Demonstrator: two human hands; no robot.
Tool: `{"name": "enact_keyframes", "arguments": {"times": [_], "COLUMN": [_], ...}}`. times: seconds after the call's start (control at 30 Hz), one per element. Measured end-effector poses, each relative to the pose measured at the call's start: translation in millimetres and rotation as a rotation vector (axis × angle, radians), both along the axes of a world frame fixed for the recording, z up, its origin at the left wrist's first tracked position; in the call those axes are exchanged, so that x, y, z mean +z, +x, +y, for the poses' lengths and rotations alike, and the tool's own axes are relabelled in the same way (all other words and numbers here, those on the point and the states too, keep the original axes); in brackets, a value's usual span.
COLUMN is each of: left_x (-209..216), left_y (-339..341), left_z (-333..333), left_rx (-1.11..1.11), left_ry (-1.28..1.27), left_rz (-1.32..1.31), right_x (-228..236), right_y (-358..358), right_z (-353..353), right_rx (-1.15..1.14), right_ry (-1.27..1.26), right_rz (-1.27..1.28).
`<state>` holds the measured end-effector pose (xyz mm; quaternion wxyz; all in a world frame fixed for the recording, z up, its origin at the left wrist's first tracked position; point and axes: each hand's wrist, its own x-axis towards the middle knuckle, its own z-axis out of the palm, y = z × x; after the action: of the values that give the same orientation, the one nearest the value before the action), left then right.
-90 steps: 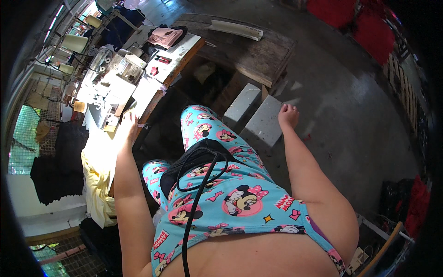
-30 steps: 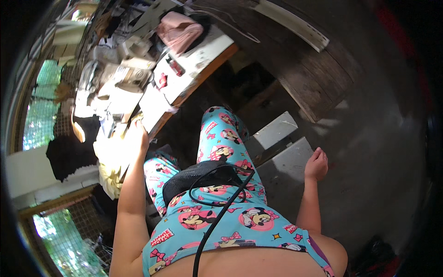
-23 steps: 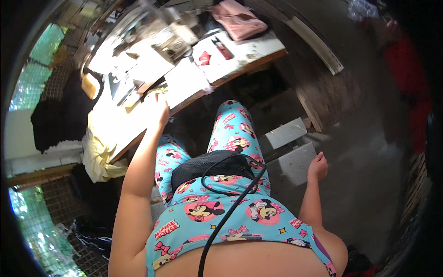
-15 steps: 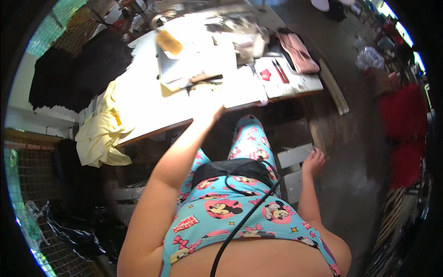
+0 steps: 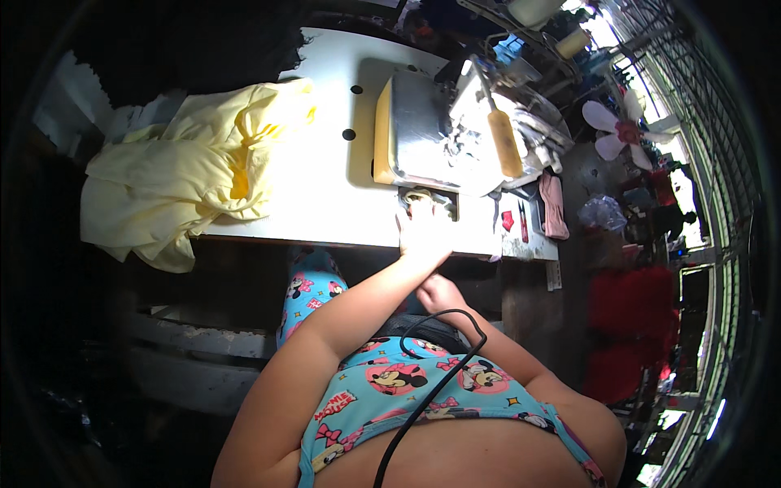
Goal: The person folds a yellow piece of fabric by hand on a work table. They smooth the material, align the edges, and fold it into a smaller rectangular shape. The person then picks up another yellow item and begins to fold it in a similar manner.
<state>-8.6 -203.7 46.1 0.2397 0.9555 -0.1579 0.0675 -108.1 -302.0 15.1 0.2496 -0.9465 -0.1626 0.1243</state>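
Observation:
My left hand [image 5: 425,231] lies at the near edge of the white table [image 5: 313,183], bright in the light. Its fingers are stretched toward a small opening with a pale round part [image 5: 417,196] in it, beside what looks like a sewing machine [image 5: 419,122] with a grey metal top and a yellowish side. Just below the table edge, by my left wrist, is my right hand [image 5: 442,293] with its fingers curled in; what they hold, if anything, is hidden. A crumpled pale yellow cloth [image 5: 175,183] hangs over the table's left front edge.
A tan elongated piece [image 5: 504,145] lies over the machine. To its right are red-handled snips [image 5: 523,223], a small red piece [image 5: 508,220] and a folded pink cloth [image 5: 552,207]. A fan [image 5: 620,132] stands beyond. A black cable [image 5: 423,394] crosses my front.
My view has swung, showing more of the table and machine. My left hand has moved from the table edge to the opening; my right hand has come from my right side to beside my left wrist.

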Motion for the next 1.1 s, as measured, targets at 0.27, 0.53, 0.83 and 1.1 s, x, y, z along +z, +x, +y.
{"name": "enact_keyframes", "arguments": {"times": [0.27, 0.53, 0.83, 1.1], "left_x": [4, 5, 2, 6], "left_y": [1, 1, -1, -2], "left_z": [5, 3, 0, 0], "left_rx": [-0.04, 0.012, 0.048, 0.037], "left_ry": [-0.032, 0.008, 0.055, 0.069], "left_rz": [0.026, -0.016, -0.077, -0.062], "right_x": [-23, -38, -33, -43], "right_y": [29, 20, 15, 9], "right_z": [12, 2, -12, -14], "right_rx": [-0.034, -0.044, -0.166, -0.149], "right_ry": [0.188, 0.196, 0.122, 0.263], "right_rz": [0.239, 0.236, 0.475, 0.342]}}
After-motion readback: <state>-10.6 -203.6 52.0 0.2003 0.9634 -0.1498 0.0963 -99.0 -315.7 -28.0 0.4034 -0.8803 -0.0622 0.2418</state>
